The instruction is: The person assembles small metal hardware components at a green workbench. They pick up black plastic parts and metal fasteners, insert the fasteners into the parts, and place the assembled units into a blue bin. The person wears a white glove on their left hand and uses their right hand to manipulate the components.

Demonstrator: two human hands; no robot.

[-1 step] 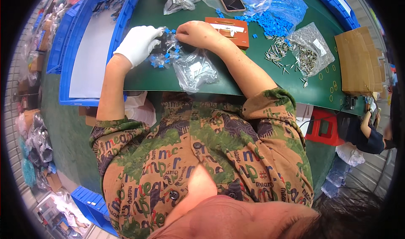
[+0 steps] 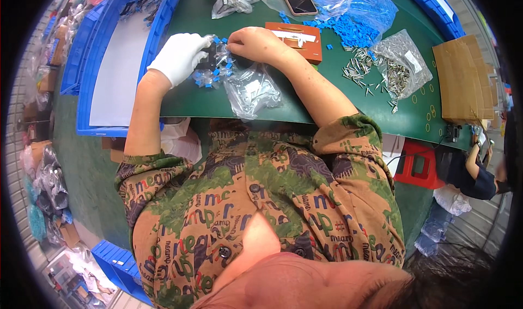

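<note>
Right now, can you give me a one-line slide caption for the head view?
Gloved left hand and bare right hand work a clear plastic bag of small blue parts on a green table.

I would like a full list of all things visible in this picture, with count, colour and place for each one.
table: one, dark green, across the upper middle
small clear bag: one, transparent, under both hands
small blue parts: several, blue, between the hands
pile of blue parts: many, blue, top centre
orange-brown block: one, beside the right hand
metal pins: many, silver, loose, right of the block
bag of pins: one, clear, right side
phone: one, dark, top centre
cardboard: one stack, brown, far right
blue tray: one, with a white sheet inside, left
red stool: one, lower right
another person: one, right edge
left hand: white glove, on the bag
right hand: bare, pinching the bag
</note>
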